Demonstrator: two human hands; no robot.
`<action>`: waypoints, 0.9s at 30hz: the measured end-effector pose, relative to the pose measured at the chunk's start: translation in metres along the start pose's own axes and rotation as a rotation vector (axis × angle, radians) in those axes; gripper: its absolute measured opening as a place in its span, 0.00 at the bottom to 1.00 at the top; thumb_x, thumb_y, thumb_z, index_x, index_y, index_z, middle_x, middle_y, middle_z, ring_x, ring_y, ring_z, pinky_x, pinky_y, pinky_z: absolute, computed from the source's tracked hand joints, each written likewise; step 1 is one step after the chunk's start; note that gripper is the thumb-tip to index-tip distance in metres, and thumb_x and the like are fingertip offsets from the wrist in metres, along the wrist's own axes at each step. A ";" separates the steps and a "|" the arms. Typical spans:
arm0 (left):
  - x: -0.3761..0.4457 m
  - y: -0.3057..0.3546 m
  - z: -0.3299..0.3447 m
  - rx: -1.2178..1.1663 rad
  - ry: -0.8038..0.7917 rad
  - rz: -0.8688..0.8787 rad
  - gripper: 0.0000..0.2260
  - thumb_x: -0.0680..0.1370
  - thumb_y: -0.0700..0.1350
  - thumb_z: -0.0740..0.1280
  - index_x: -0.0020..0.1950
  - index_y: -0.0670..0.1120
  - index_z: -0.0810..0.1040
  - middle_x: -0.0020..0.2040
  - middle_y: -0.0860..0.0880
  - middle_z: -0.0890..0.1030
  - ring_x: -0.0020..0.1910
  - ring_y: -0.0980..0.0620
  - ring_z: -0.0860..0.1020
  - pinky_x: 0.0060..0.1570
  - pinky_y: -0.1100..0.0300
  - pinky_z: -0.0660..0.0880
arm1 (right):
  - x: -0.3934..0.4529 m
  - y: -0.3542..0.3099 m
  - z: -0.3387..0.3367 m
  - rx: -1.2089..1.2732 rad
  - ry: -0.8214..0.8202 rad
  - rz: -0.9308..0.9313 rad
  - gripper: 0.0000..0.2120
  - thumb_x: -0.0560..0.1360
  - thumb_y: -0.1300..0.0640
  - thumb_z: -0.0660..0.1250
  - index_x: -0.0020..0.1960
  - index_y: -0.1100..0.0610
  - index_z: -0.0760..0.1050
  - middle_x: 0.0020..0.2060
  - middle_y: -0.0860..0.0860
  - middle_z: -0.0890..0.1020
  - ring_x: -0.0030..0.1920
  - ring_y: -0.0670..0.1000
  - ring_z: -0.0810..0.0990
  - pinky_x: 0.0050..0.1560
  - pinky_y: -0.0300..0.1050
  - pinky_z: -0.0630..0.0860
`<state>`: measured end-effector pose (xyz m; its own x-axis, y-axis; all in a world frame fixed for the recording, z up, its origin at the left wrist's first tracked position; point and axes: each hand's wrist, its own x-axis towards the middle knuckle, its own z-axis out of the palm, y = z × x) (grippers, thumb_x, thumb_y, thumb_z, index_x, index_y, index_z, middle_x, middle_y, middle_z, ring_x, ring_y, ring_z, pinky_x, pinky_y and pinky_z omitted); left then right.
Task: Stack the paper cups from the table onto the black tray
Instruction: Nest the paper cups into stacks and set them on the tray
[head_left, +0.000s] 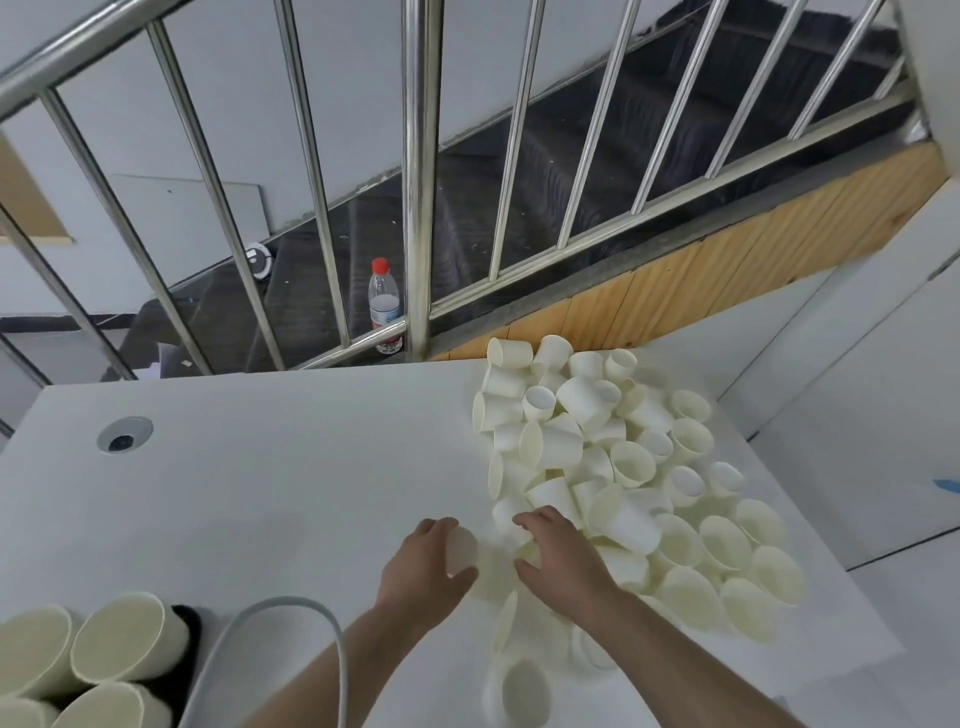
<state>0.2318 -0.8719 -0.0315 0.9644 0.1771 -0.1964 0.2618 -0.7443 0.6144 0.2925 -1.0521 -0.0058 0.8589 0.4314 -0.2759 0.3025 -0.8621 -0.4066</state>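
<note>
A big heap of loose white paper cups (613, 467) covers the right half of the white table (260, 467), most lying on their sides. My left hand (423, 566) grips one paper cup (461, 551) at the heap's near left edge. My right hand (558, 556) has its fingers curled round another cup (525, 545) right beside it. At the bottom left corner, stacks of cups (124, 639) lie on the black tray (189, 629), of which only a dark sliver shows.
A grey cable (311, 613) loops over the table near my left forearm. A round cable hole (123, 434) sits in the table at the left. Behind the table stands a steel railing (415, 182), with a plastic bottle (384, 306) and stairs beyond.
</note>
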 end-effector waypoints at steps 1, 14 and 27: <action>0.002 -0.002 -0.004 -0.084 0.048 -0.030 0.27 0.73 0.55 0.69 0.69 0.51 0.67 0.63 0.55 0.72 0.59 0.53 0.74 0.55 0.60 0.73 | 0.002 0.000 -0.001 0.035 0.009 0.017 0.25 0.77 0.52 0.65 0.73 0.51 0.65 0.66 0.45 0.70 0.62 0.47 0.72 0.60 0.43 0.73; 0.001 -0.013 -0.019 -0.562 0.043 -0.130 0.22 0.69 0.45 0.76 0.60 0.51 0.72 0.56 0.57 0.77 0.55 0.58 0.77 0.49 0.64 0.76 | 0.020 -0.029 -0.012 0.393 0.020 -0.021 0.07 0.78 0.56 0.64 0.50 0.52 0.81 0.40 0.46 0.83 0.39 0.41 0.81 0.41 0.37 0.76; 0.014 -0.007 -0.010 0.009 0.020 0.088 0.39 0.72 0.49 0.69 0.77 0.49 0.51 0.69 0.52 0.64 0.68 0.52 0.66 0.59 0.62 0.72 | 0.017 -0.033 0.004 0.003 -0.079 -0.357 0.16 0.79 0.59 0.60 0.64 0.52 0.77 0.61 0.45 0.75 0.60 0.46 0.74 0.61 0.40 0.72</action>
<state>0.2441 -0.8577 -0.0315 0.9842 0.1235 -0.1269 0.1759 -0.7631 0.6218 0.2961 -1.0153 -0.0006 0.6648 0.7243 -0.1829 0.5759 -0.6529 -0.4920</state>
